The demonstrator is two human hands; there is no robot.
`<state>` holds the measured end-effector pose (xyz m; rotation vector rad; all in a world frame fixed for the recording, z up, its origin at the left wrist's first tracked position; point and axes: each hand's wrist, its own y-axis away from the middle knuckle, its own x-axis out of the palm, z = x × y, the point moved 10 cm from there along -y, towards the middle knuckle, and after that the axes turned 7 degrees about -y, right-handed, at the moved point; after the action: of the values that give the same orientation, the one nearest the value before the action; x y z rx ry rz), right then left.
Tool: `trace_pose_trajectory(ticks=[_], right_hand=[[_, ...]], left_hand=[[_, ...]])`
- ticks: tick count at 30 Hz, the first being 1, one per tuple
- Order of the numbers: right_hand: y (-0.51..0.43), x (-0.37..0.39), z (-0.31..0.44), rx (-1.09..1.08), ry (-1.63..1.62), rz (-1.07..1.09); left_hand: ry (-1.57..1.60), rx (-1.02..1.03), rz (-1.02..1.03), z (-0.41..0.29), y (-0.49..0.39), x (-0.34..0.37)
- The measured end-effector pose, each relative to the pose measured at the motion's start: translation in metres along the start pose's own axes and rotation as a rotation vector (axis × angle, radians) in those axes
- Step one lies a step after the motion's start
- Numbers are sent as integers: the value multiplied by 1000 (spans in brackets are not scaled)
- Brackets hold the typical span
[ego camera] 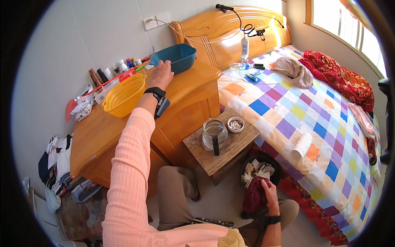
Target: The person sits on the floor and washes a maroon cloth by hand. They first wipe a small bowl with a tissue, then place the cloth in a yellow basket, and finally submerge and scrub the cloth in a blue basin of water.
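Observation:
My left hand (163, 75) reaches forward over the wooden cabinet (197, 75), its fingers hooked on the near rim of a teal plastic basin (182, 55). The basin stands at the cabinet's far end, against the wall. Just left of my forearm sits a yellow plastic basket (125, 95) with slotted sides. Low on the right, my right hand (271, 194) grips a bunched maroon cloth (255, 193). That cloth hangs in front of a black waste bin (275, 162), which holds crumpled tissues (258, 170).
A small wooden table (197, 143) carries a glass pot (215, 132) and an ashtray (235, 124). To the right, a checked bed (277, 108) bears a white paper roll (302, 146) and a red blanket (342, 80). Several bottles (122, 65) line the wall; a power strip (244, 49) hangs beyond.

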<state>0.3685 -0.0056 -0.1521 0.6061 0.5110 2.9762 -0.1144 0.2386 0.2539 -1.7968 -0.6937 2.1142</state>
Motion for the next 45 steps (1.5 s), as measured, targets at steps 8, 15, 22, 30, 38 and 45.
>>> trace_pose_trajectory(ticks=[8,15,22,30,38,45], right_hand=[[1,4,0,29,68,4],[1,-1,2,14,-70,0],[2,-14,12,-11,-433,1],[17,-10,14,-26,-352,85],[14,-27,3,-75,-148,-34],[13,-36,7,-86,-16,-178]], left_hand=[[83,130,-361,-21,35,-48],[190,443,-517,-96,118,-127],[357,793,-318,-199,254,-131],[379,1108,-155,-259,348,-92],[582,1031,-19,-261,367,-76],[966,556,48,-223,378,-52]])
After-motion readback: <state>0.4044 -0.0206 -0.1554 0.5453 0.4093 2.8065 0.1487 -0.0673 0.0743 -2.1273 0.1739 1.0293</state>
